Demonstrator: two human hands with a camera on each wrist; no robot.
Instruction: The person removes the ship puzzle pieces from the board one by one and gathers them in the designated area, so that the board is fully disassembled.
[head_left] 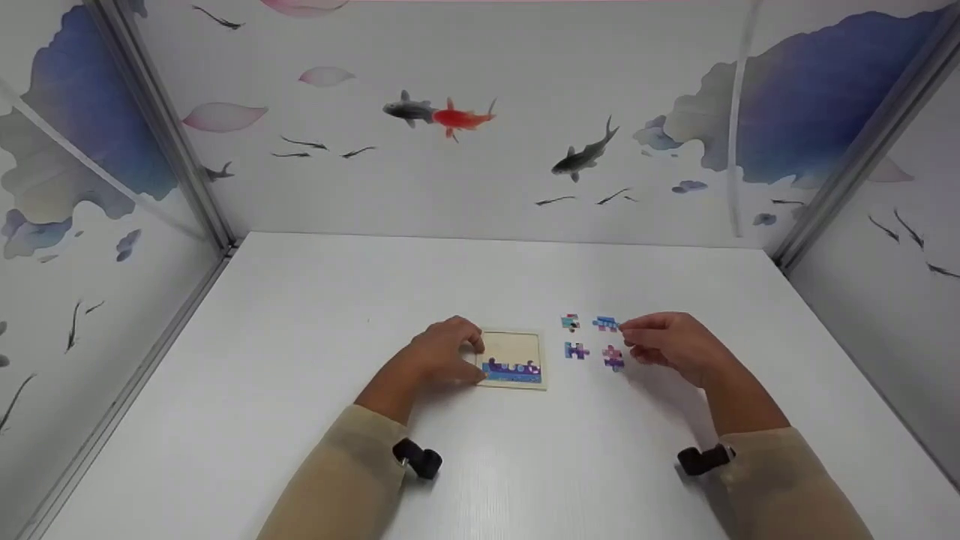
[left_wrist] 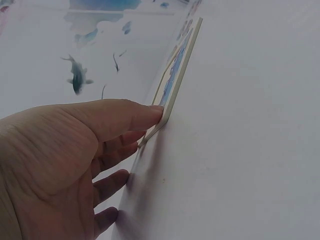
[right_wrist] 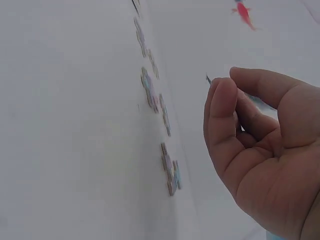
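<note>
A small wooden puzzle tray (head_left: 510,343) lies flat on the table, a strip of blue and purple pieces (head_left: 511,373) along its near side. My left hand (head_left: 444,349) holds the tray at its left edge. In the left wrist view, the thumb (left_wrist: 145,116) rests on the tray's corner, with other fingertips at the edge and on the table. Loose jigsaw pieces (head_left: 576,350) lie right of the tray. My right hand (head_left: 671,345) hovers beside a blue piece (head_left: 606,324), fingers loosely curled. Nothing shows between thumb and fingers in the right wrist view.
The white table (head_left: 480,465) is bounded by printed walls with fish and petals at the back and sides. More jigsaw pieces (right_wrist: 167,170) show in the right wrist view than in the head view, where the right hand may cover some.
</note>
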